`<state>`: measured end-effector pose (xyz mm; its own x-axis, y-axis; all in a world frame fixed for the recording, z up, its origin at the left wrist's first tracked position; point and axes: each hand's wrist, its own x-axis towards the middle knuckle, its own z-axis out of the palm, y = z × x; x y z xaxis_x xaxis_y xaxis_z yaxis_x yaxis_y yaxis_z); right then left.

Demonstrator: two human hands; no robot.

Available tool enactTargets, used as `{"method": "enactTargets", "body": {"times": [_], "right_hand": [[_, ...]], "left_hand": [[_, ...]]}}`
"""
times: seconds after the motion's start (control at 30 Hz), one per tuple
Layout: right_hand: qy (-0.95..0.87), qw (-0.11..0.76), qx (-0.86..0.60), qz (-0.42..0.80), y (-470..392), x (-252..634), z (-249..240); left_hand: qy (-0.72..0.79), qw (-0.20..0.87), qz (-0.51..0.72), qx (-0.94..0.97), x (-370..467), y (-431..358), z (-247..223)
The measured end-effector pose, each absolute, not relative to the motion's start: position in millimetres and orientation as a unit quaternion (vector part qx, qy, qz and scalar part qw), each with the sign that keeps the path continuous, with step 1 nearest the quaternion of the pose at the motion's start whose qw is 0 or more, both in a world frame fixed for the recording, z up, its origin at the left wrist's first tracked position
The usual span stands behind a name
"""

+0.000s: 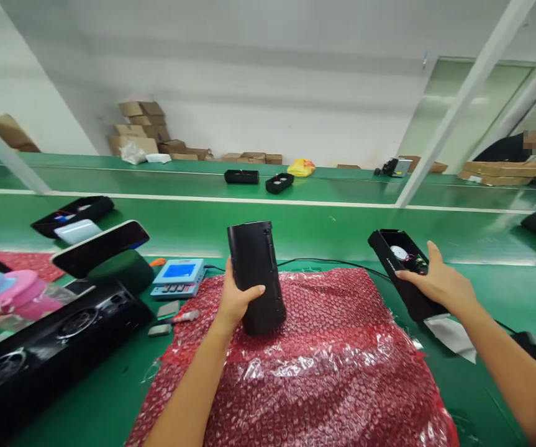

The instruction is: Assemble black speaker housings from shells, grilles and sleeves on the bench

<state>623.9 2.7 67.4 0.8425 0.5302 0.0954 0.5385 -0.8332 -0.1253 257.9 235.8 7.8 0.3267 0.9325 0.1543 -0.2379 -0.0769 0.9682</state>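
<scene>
My left hand (237, 295) is wrapped round a black speaker housing (256, 273), which stands upright on a sheet of red bubble wrap (328, 379). Its thumb lies across the near face. On the right, my right hand (445, 282) reaches over an opened black speaker shell (410, 295), with thumb and fingers spread to either side of it. A round white part and some wires show inside that shell. Whether the right fingers grip the shell or only touch it, I cannot tell. A piece of white paper (454, 338) lies by the shell's near end.
Left of the wrap are a blue meter (179, 279), a large black speaker (58, 341), a propped phone (104, 248) and a pink cup (20, 298). Metal posts (463, 105) rise from the bench. Farther back are cardboard boxes (144, 127) and a person (505, 149) at right.
</scene>
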Motion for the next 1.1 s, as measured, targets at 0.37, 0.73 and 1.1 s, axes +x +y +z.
{"method": "enactTargets", "body": {"times": [0.37, 0.73, 1.1], "right_hand": [[-0.291, 0.004, -0.956, 0.041, -13.7, 609.1, 25.0], [-0.615, 0.264, -0.743, 0.023, 132.2, 512.7, 104.6], [-0.540, 0.550, -0.461, 0.440, 206.9, 404.8, 36.8]], "left_hand": [[0.313, 0.590, 0.491, 0.560, 256.4, 235.0, 7.4], [0.297, 0.611, 0.488, 0.547, 255.2, 228.2, 9.6], [0.266, 0.631, 0.490, 0.540, 254.2, 226.0, 2.4]]}}
